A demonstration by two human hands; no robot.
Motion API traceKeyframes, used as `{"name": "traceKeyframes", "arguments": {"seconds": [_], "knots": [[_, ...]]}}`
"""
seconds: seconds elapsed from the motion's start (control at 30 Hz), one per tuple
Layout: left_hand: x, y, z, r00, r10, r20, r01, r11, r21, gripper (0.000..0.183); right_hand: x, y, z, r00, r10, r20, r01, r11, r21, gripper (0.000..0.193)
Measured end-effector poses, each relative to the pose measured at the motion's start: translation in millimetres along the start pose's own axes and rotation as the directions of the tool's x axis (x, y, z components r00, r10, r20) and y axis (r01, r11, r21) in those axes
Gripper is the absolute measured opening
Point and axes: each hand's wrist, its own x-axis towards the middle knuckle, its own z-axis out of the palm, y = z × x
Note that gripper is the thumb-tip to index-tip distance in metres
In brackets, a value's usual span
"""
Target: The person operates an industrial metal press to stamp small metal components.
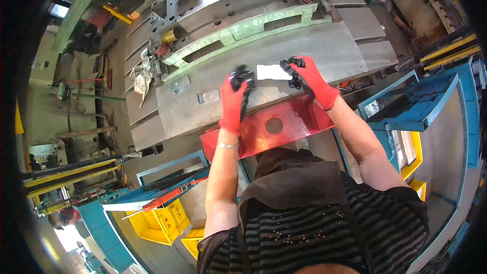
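Note:
A bright white, flat rectangular piece [273, 72] is over the front part of the steel machine table [314, 56]. My right hand [308, 77], in a red glove with black fingers, is closed on its right end. My left hand [238, 91], gloved alike, is just left of the piece and apart from it. Its dark fingers look curled but blurred, so whether they hold anything cannot be made out. Left of that hand, a small flat metal plate [208, 96] lies on the table, with another thin plate [180, 84] farther left.
Behind the hands stands a large steel die [228, 7] with a pale green slotted bar [243, 30]. A white rag [142, 73] lies at the left. In front is a red panel with a round hole [253, 139]. Blue frames [421, 104] and yellow bins [160, 223] flank me.

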Motion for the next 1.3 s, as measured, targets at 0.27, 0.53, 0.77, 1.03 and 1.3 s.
{"name": "traceKeyframes", "arguments": {"seconds": [0.27,0.53,0.77,1.03,1.3], "knots": [[21,-10,41,0.955,-0.293,0.046,0.297,0.941,-0.165,0.016,-14,-21,-3,0.883,-0.396,0.251,0.431,0.478,-0.765,0.045],[32,-29,50,0.96,-0.281,-0.011,0.281,0.957,0.069,0.014,8,-17,-8,0.854,-0.274,0.442,0.436,-0.088,-0.896,0.046],[19,-36,23,0.946,-0.189,-0.264,0.205,0.978,0.035,0.013,23,-13,-16,0.922,-0.217,0.321,0.335,0.031,-0.942,0.044],[3,-37,19,0.95,-0.162,-0.268,0.152,0.987,-0.059,0.012,26,-4,-23,0.895,-0.308,0.323,0.383,0.158,-0.91,0.05],[3,-43,23,0.955,-0.117,-0.274,0.114,0.993,-0.027,0.011,26,1,-24,0.911,-0.283,0.298,0.331,0.072,-0.941,0.049]]}}
